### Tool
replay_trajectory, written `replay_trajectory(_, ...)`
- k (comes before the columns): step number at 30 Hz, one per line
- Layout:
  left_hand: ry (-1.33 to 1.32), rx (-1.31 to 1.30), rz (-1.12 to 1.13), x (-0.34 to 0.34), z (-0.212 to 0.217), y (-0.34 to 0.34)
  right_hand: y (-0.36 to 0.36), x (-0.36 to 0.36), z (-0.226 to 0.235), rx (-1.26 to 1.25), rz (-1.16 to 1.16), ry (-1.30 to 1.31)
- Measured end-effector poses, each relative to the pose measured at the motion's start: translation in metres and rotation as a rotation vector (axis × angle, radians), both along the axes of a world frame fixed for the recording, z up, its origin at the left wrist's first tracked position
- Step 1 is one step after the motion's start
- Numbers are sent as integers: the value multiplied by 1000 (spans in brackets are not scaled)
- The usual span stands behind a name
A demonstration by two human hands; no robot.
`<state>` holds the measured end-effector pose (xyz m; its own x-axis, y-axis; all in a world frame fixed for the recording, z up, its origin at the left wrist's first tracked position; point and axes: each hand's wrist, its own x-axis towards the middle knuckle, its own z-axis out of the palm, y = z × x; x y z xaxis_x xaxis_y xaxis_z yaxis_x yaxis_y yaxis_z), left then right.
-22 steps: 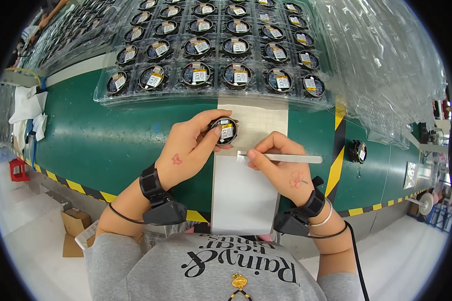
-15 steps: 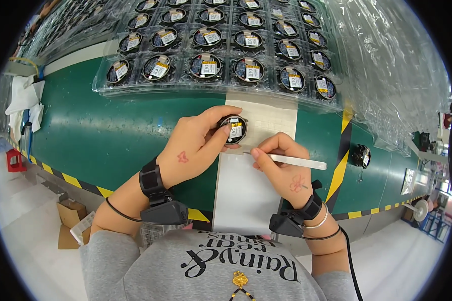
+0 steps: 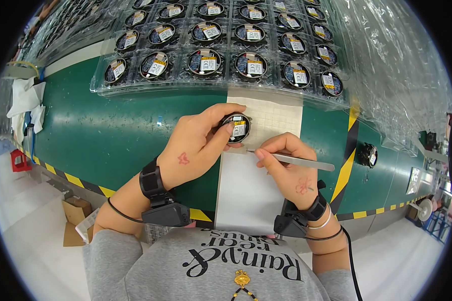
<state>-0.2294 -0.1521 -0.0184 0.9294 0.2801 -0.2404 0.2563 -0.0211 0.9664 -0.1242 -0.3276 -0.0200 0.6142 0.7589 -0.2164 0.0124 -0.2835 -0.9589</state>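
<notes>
The left hand (image 3: 198, 145) is wrapped around a small round black fan (image 3: 235, 128) with a yellow-and-white label, thumb and fingers pinching its rim, holding it just above the white gridded mat (image 3: 266, 125) in the middle of the green bench (image 3: 110, 135). The right hand (image 3: 286, 168) is pinched on a pair of metal tweezers (image 3: 291, 159), pen-style, and the tip sits right by the lower edge of the fan, close enough that it's hard to say if it's touching. Below that lies a plain white sheet (image 3: 246, 195). Farther back, clear plastic trays (image 3: 221, 65) hold rows of the same fans. One more black fan (image 3: 369, 154) sits alone off to the right by the yellow-black stripe.
</notes>
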Motion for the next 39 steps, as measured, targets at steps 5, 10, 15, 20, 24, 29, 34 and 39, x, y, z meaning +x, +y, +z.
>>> replay_trajectory(5,-76,44,-16,-5,-1,-1,-9,0,9,124,-28,73)
replay_trajectory(10,-49,-423,-86,-8,9,-10,-9,-4,0,489,-120,60)
replay_trajectory(15,-93,-502,-50,-9,0,-16,-8,2,-5,459,-29,-209)
replay_trajectory(20,-58,-380,-159,-9,3,-15,-7,5,-7,446,44,-288)
replay_trajectory(24,-37,-374,-174,-8,3,-14,-6,1,-5,446,-8,-169)
replay_trajectory(29,-32,-390,-176,-8,5,-13,-6,-1,-5,442,-37,-184)
replay_trajectory(34,-37,-391,-166,-9,3,-14,-5,0,-7,450,-24,-227)
replay_trajectory(39,-30,-393,-173,-9,2,-14,-6,1,-9,453,-15,-266)
